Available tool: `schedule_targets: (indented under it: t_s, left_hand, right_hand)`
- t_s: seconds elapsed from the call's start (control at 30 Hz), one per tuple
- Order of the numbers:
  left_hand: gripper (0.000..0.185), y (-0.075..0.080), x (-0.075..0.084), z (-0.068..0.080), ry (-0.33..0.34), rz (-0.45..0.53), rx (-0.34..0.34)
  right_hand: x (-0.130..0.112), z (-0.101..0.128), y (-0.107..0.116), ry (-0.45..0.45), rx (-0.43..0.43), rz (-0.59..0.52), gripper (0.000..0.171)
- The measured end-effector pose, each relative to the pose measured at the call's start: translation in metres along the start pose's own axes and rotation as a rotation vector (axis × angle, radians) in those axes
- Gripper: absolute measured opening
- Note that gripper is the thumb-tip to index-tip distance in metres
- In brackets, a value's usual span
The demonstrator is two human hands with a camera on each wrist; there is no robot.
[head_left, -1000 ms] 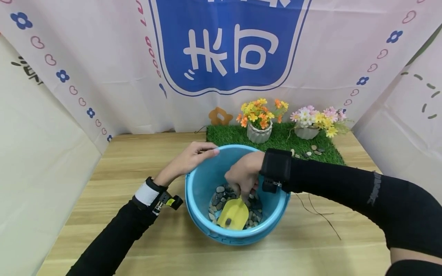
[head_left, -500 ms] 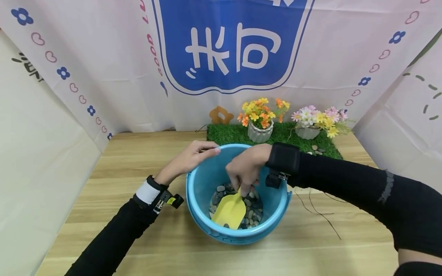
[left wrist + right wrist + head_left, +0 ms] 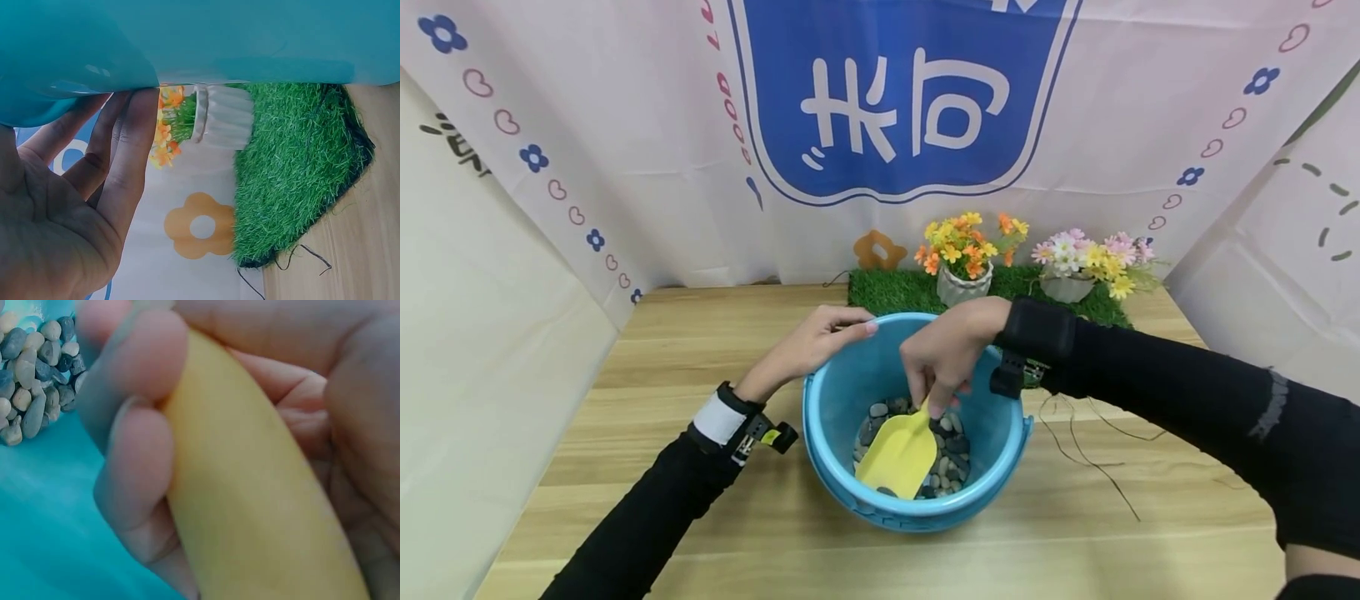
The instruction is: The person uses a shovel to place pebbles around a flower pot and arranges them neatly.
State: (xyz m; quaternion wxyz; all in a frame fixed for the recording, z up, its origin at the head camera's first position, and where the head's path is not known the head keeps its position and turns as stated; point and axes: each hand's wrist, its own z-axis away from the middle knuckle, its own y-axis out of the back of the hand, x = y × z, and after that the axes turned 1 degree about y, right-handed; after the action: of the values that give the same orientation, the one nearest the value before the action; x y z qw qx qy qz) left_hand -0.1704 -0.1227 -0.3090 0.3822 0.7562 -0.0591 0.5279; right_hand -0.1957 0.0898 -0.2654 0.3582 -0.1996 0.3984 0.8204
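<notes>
A blue bucket [image 3: 868, 371] stands on the table, with grey and pale pebbles [image 3: 957, 454] across its bottom. Reaching inside it, my right hand [image 3: 953, 350] grips the handle of a yellow toy shovel [image 3: 898, 454]. The shovel's blade slants down to the front left over the pebbles, with a dark stone at its tip. In the right wrist view, fingers and thumb wrap the thick yellow handle [image 3: 250, 481]. My left hand [image 3: 816, 343] holds the bucket's rim at the back left; its fingers [image 3: 128, 144] meet the bucket in the left wrist view.
Behind the bucket lies a green turf mat [image 3: 887, 290]. Two pots of artificial flowers, one orange and yellow [image 3: 966, 254] and one pink and white [image 3: 1071, 275], stand on it. Thin dark strings [image 3: 1093, 458] lie on the wooden table [image 3: 700, 350] to the right.
My right hand and forearm have shifted up and to the right. The shovel's blade has swung slightly left, and the stone on it now sits nearer its tip. My left hand stays put.
</notes>
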Motion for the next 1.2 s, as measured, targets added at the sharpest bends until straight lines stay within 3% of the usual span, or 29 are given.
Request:
schedule_targets:
  t_s: [0.23,0.5,1.2]
  left_hand:
    - [0.024,-0.001,-0.008,-0.002,-0.01,0.007,0.002]
    - [0.024,0.0,-0.001,-0.001,0.018,-0.01,0.008]
    - [0.024,0.0,0.0,0.0,0.017,-0.003,0.006]
  right_hand:
    - [0.002,0.008,0.002,0.077,0.005,-0.051,0.017]
    - [0.007,0.016,-0.001,0.205,0.037,-0.142,0.02]
    - [0.014,0.028,-0.005,0.271,0.078,-0.221,0.02]
